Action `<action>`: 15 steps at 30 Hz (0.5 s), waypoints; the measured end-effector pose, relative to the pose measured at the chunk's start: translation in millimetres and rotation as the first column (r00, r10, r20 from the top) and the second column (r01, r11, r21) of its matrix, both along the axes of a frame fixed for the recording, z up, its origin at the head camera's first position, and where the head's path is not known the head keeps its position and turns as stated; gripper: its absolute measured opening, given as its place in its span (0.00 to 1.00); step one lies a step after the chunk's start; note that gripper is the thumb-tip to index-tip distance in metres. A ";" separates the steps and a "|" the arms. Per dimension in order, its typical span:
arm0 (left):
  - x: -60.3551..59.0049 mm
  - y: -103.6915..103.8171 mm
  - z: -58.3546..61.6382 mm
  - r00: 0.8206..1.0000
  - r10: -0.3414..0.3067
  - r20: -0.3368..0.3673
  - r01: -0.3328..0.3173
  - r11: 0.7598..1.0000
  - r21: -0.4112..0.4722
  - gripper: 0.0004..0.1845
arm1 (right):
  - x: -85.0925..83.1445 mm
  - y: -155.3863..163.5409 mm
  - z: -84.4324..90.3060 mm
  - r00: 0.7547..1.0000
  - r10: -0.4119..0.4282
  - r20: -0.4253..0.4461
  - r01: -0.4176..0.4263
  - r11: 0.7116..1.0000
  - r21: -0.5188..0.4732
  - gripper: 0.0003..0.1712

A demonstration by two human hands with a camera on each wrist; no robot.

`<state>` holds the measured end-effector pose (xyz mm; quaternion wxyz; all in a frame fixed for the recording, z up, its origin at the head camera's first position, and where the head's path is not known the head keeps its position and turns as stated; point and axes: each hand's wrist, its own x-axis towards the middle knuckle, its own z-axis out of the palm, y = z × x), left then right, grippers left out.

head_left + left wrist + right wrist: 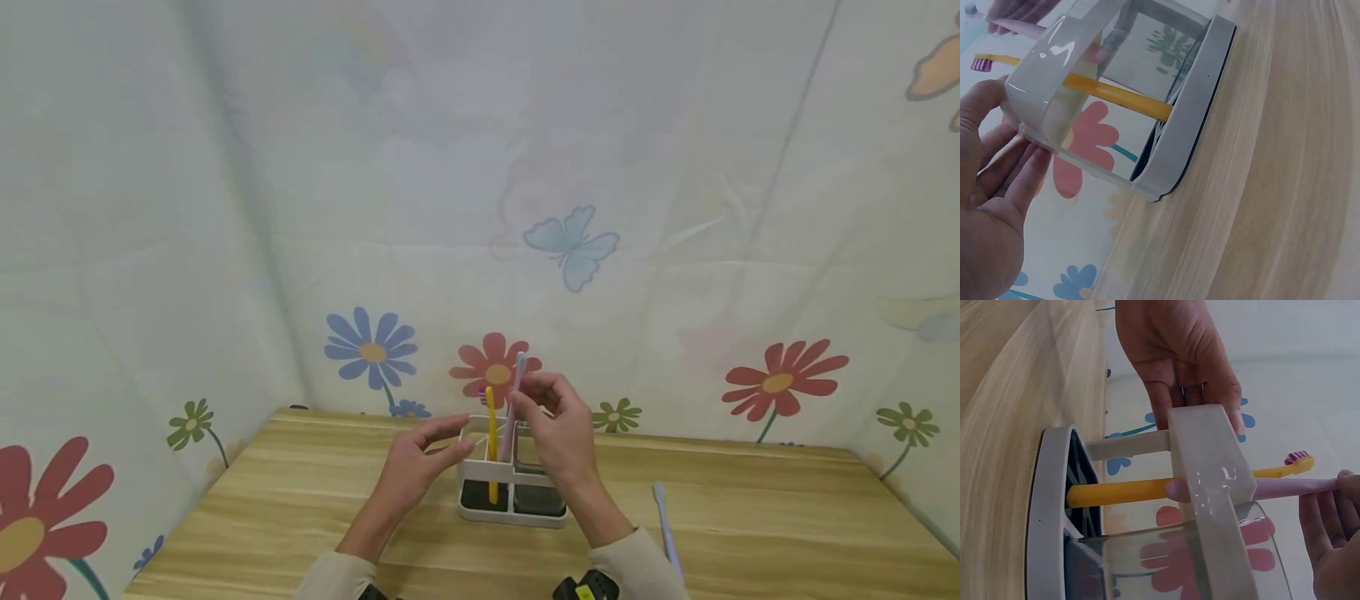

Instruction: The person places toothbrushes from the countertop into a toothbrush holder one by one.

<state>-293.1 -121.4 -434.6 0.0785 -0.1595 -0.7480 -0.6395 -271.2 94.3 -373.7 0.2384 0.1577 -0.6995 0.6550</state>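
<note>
A white toothbrush holder point(513, 487) with clear upper walls is seen standing upright on the wooden desk point(750, 508), near its middle. The left hand point(415, 468) is laid against the holder's left side, its fingers point(1007, 172) held straight and pressed on the clear wall rather than curled round it. A pink toothbrush point(513, 408) is pinched by the fingers and thumb of the right hand point(553, 433), just above the holder; its lower end is already inside the holder's rim, as is shown in the right wrist view. A yellow toothbrush point(491, 446) is stood in a left-hand compartment, just beside the pink one, its purple-bristled head uppermost. A pale lilac toothbrush point(666, 527) is lain flat on the desk, well apart to the right of the holder.
</note>
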 end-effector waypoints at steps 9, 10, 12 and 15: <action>-0.3 0.4 0.4 1.000 0.010 -0.008 -0.010 1.000 -0.018 0.21 | -5.1 1.4 -7.6 0.999 0.034 0.033 -0.037 0.997 0.074 0.13; -0.3 0.4 0.4 1.000 0.010 -0.010 -0.011 1.000 -0.020 0.20 | -5.6 2.0 -8.4 0.999 0.037 0.037 -0.040 0.995 0.091 0.13; -0.2 0.4 0.5 1.000 0.010 -0.016 -0.011 1.000 -0.023 0.20 | -6.4 2.6 -9.5 0.998 0.042 0.044 -0.047 0.992 0.118 0.13; 0.2 0.1 0.3 1.000 0.012 -0.018 -0.012 1.000 -0.027 0.21 | -7.1 2.9 -10.5 0.997 0.059 0.051 -0.065 0.989 0.135 0.12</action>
